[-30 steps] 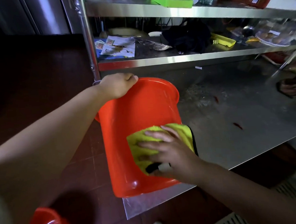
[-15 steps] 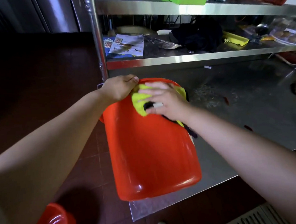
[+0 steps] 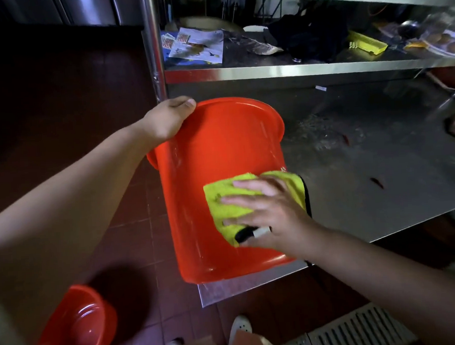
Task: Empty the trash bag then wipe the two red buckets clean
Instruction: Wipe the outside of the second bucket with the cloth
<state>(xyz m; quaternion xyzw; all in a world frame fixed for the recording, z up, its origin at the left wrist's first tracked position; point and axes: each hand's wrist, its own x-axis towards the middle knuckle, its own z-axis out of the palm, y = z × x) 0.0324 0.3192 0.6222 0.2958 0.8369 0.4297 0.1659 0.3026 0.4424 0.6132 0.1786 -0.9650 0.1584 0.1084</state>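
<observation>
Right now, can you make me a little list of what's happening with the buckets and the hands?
bucket being wiped: red bucket, lying tilted on the steel table, its bottom end past the table's edge
left hand: grips that bucket's rim
right hand: fingers flat, presses the yellow cloth on the bucket's side
other bucket: upright on the tiled floor, lower left
shelf: papers, dark cloth, yellow items
</observation>
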